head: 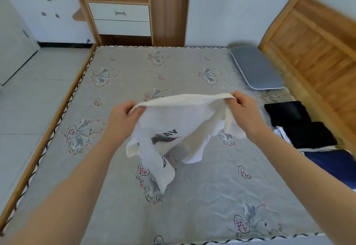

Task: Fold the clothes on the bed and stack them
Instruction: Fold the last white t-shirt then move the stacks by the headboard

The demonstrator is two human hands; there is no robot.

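A white garment [173,121] with black lettering hangs in the air above the middle of the bed [212,196]. My left hand [123,115] pinches its upper edge on the left and my right hand [242,106] pinches the same edge on the right, so that edge is stretched between them. The rest of the cloth droops in loose folds, and its lowest tip hangs just above the grey patterned bedcover. Folded black clothes [300,125] lie at the bed's right side, with a dark blue garment [335,165] just in front of them.
A grey pillow [256,67] lies at the far right corner, against a wooden headboard [316,52]. A wooden cabinet with white drawers [119,19] stands beyond the bed's far edge. Tiled floor [34,90] runs along the bed's left side.
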